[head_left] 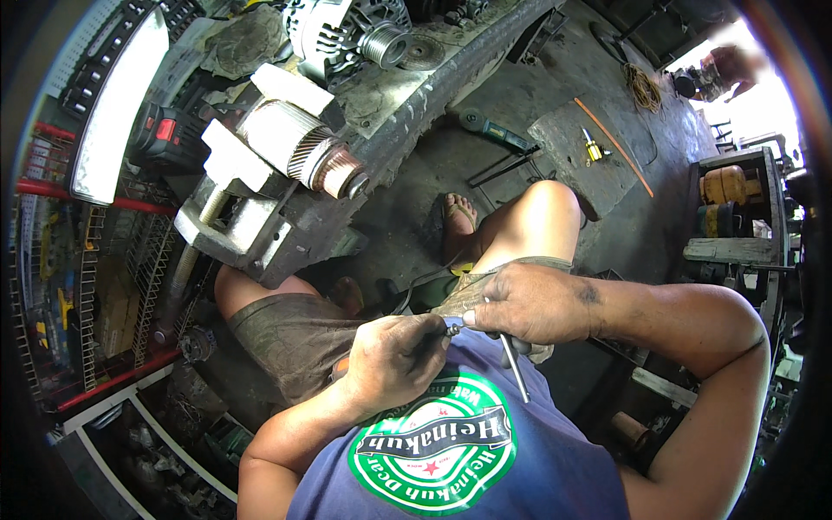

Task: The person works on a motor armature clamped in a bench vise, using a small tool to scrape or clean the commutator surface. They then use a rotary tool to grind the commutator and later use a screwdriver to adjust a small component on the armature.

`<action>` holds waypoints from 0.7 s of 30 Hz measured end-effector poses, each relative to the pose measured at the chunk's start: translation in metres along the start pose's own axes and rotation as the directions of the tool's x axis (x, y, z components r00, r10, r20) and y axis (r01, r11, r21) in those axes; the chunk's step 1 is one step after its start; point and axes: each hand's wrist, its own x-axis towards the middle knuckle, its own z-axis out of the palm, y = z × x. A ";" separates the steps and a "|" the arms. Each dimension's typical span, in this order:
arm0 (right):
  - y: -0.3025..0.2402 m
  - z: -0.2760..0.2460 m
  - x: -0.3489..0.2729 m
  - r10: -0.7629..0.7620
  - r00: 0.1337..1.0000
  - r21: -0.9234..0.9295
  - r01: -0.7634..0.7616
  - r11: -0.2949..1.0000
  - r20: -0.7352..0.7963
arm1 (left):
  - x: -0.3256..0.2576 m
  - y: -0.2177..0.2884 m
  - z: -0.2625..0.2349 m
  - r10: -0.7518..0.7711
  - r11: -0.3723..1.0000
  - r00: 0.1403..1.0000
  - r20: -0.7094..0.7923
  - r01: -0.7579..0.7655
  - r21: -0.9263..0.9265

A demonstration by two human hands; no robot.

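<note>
My left hand [394, 357] is closed in front of my shirt, with its thumb and fingers pinching a small dark metal part [452, 329]; most of the part is hidden. Close beside it, my right hand [539, 303] is curled around a thin silver metal rod [515, 371], whose lower end sticks out below the fingers. The thumb tip of the right hand comes up against the small part. Exactly what kind of tool the rod belongs to cannot be seen. Both hands are held above my lap, apart from the bench.
At upper left, a bench vise [251, 225] clamps a motor armature [290, 143] with a copper commutator. An alternator [347, 39] lies on the bench behind it. On the floor are an angle grinder [496, 132], a yellow-handled tool [593, 147] and an orange rod [614, 146].
</note>
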 end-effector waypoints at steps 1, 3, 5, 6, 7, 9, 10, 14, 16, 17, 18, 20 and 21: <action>0.000 0.000 0.000 0.011 1.000 0.009 -0.011 1.000 0.002 | 0.000 0.000 0.000 0.000 1.000 1.000 0.005 0.000 0.007; 0.000 0.001 0.001 0.011 1.000 0.000 -0.011 1.000 -0.001 | 0.000 0.001 0.000 -0.003 1.000 1.000 0.006 0.003 0.017; 0.001 0.002 0.002 -0.054 0.998 -0.011 0.054 0.998 -0.029 | 0.000 0.001 0.000 0.021 0.999 1.000 0.005 -0.021 0.025; 0.002 0.003 0.003 -0.047 0.998 -0.054 0.044 0.998 -0.037 | 0.001 0.002 0.000 0.021 0.999 1.000 0.006 -0.021 0.032; 0.003 0.003 0.003 -0.071 0.997 -0.024 0.071 0.997 -0.026 | 0.001 0.002 0.000 0.036 0.999 0.999 0.006 -0.037 0.030; 0.005 0.003 0.002 -0.043 0.999 -0.026 0.043 0.999 0.011 | 0.001 0.002 0.000 0.043 0.998 0.999 0.016 -0.044 0.039; 0.005 0.004 0.002 -0.094 0.995 -0.103 0.092 0.990 -0.020 | 0.001 0.002 0.000 0.053 0.998 0.999 0.014 -0.053 0.021; 0.008 0.007 0.001 -0.054 0.998 -0.087 0.052 0.995 -0.029 | 0.000 0.001 0.000 0.072 0.997 0.997 0.022 -0.072 0.007; 0.008 0.007 0.002 0.014 1.000 0.069 -0.016 0.997 0.019 | -0.001 0.001 -0.001 0.075 0.997 0.997 0.027 -0.076 0.013; 0.008 0.007 0.003 0.009 0.999 0.139 -0.014 0.990 0.038 | -0.001 0.001 -0.001 0.075 0.997 0.997 0.022 -0.076 0.014; 0.007 0.007 0.003 0.082 0.994 0.227 -0.098 0.969 0.076 | -0.001 0.001 -0.001 0.075 0.997 0.997 0.015 -0.075 0.015; 0.005 0.006 0.002 -0.059 0.998 0.038 0.059 0.998 0.007 | 0.000 0.000 -0.002 0.087 0.996 0.996 0.010 -0.087 0.021; 0.004 0.006 0.001 -0.065 0.998 -0.061 0.065 0.996 -0.002 | 0.000 0.000 -0.001 0.088 0.996 0.996 0.003 -0.088 0.028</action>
